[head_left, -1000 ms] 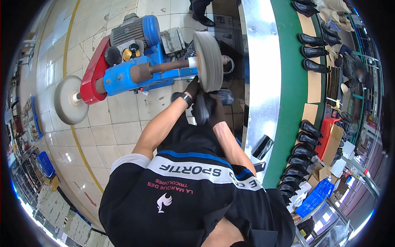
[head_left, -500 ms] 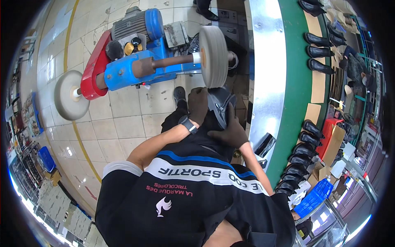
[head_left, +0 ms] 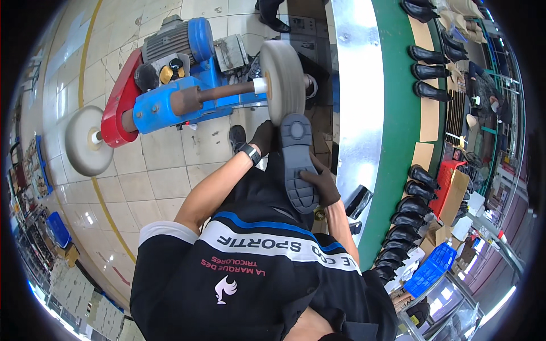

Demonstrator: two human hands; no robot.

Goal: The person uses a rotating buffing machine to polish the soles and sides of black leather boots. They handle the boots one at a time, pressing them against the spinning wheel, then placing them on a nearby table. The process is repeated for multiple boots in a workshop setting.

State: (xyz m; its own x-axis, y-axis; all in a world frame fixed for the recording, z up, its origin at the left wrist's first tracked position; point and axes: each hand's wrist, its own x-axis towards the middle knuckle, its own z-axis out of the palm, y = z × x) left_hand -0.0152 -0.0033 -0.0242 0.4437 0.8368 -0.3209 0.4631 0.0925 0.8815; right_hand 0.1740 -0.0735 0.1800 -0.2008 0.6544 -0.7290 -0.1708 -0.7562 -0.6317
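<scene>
Flipped sole-up since earlier, the black shoe (head_left: 297, 158) is grasped by the right hand (head_left: 323, 183); the left hand's (head_left: 263, 137) hold is hidden. Buffing seems underway, calling for steady turning against the buffing wheel (head_left: 284, 82) at 12 o'clock.

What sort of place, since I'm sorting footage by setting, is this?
Probably a shoe workshop or factory, perhaps its finishing area: a blue-and-red machine carries large round wheels, black shoes line a green surface, and another shoe is held, sole showing, close to one wheel.
</scene>
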